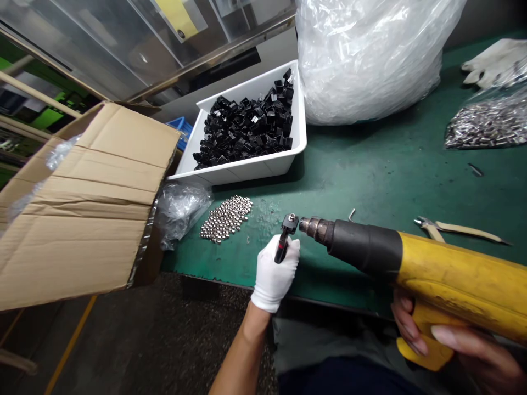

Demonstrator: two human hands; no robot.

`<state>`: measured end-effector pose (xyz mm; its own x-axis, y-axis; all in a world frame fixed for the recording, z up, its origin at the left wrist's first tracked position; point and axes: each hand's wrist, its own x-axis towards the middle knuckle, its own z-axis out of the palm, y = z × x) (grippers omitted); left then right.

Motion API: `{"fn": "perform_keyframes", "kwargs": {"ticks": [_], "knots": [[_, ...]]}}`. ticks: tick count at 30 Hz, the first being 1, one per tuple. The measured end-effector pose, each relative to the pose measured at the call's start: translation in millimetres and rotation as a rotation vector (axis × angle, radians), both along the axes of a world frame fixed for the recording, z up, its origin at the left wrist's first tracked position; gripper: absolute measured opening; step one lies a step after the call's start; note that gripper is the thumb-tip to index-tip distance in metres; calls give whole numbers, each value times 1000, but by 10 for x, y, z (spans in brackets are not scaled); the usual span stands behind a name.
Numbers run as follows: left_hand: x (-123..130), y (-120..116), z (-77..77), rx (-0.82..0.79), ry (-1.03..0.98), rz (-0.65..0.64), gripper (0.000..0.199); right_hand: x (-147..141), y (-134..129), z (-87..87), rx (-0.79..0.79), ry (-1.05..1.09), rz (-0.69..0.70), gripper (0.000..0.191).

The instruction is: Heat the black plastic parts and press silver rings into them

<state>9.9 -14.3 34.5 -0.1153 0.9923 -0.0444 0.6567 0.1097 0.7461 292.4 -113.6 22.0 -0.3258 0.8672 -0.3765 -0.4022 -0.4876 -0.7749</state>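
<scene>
Yellow heat gun aimed at a small black part, both hands busy

I see the white-gloved left hand (275, 272) closed on the black plastic part (287, 230), a metal nut (292, 218) on its top end. The bare right hand (469, 351) wraps the grip of the yellow heat gun (453, 274). Its metal nozzle (315, 229) sits just apart, at the part's 3 o'clock. Loose metal nuts (225, 218) lie at 10 o'clock on the green bench mat (370, 175); white tub (280, 159) of black parts (247, 126) at 11 o'clock.

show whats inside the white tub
The white tub holds a heap of black plastic parts. They cover its floor completely, so the bottom cannot be seen, nor can any parts beneath the top layer.
</scene>
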Motion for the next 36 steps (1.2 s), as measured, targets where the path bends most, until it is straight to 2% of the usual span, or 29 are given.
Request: {"fn": "perform_keyframes", "kwargs": {"ticks": [8,22,36], "knots": [[-11,1,-12,-7,-7,1,23,33,16,-28,8,1,46,36],[4,-6,-42,-12,-35,47,25,13,0,-13,-10,3,-3,33],[-4,-2,-19,24,3,9,21,7,8,12,-9,-13,-4,34]]}}
